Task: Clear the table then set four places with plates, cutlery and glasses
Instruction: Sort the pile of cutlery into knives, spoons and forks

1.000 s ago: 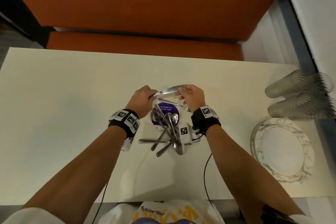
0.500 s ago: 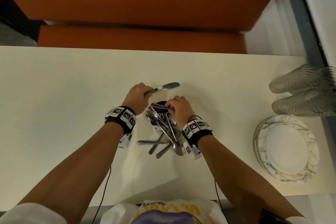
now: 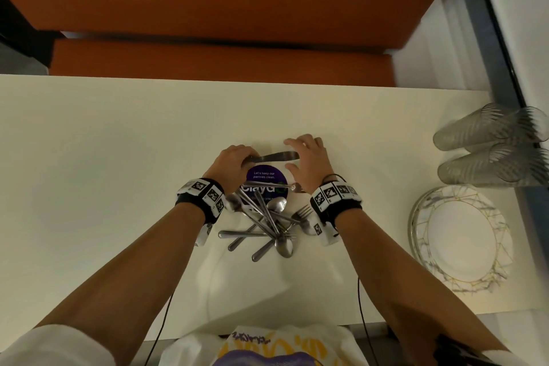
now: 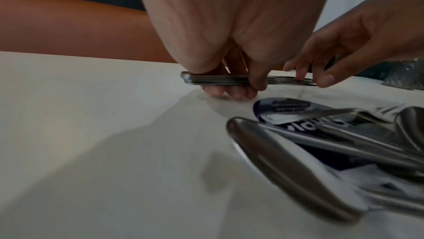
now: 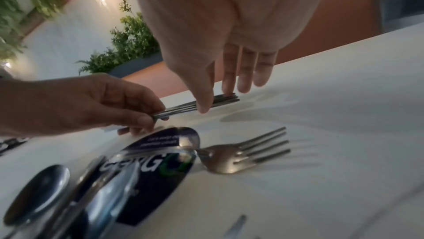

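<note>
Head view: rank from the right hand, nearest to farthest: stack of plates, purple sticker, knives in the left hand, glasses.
From the right hand:
1. Knives, gripped by the left hand, tips at the right fingers.
2. Purple sticker, just below them, under the cutlery pile.
3. Stack of plates, near right edge.
4. Glasses, far right; close to the plates in rank.

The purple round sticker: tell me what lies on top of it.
Loose cutlery, spoons and forks, lies across the near half of the purple sticker; its far half with white text shows bare. What is printed beneath the cutlery is hidden.
</note>
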A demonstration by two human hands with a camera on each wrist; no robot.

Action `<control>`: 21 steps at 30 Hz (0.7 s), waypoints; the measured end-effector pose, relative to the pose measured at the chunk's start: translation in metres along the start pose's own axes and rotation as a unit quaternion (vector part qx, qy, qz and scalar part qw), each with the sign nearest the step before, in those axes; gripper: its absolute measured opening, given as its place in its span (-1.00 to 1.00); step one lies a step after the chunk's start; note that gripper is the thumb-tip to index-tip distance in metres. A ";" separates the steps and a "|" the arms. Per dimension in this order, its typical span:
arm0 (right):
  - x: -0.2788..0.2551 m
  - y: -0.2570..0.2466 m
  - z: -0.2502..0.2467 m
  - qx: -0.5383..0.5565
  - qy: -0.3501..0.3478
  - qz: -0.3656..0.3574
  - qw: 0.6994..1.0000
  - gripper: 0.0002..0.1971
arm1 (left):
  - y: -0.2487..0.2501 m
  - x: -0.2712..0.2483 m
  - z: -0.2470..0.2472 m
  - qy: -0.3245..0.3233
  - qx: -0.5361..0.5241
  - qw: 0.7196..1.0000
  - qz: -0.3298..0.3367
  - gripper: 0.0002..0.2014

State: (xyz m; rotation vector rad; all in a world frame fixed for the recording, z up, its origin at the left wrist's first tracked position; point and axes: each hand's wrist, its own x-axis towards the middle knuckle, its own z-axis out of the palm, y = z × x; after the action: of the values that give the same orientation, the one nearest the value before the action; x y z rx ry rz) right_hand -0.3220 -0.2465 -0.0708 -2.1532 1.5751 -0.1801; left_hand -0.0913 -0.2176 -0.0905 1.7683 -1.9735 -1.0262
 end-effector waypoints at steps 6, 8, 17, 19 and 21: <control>0.007 0.007 0.011 0.027 -0.038 -0.043 0.998 -0.85 | -0.011 -0.001 0.007 0.008 0.026 0.999 0.031 -0.80; 0.006 0.010 0.014 0.026 -0.040 -0.050 0.998 -0.86 | -0.011 -0.002 0.009 0.024 0.039 0.998 0.047 -0.78; 0.006 0.014 0.019 0.029 -0.030 -0.053 0.998 -0.93 | -0.006 -0.009 0.015 0.093 0.106 0.989 0.053 -0.72; 0.006 0.014 0.020 0.030 -0.027 -0.048 0.998 -0.92 | -0.007 -0.009 0.017 0.098 0.085 0.991 0.036 -0.83; 0.005 0.014 0.020 0.030 -0.024 -0.041 0.998 -0.91 | -0.009 -0.009 0.017 0.098 0.077 0.992 0.033 -0.86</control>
State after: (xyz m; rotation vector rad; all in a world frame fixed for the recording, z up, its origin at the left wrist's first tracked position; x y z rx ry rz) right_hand -0.3249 -0.2486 -0.0958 -2.1617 1.4367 -0.1973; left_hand -0.0937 -0.2033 -0.1063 1.7927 -2.0175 -0.6669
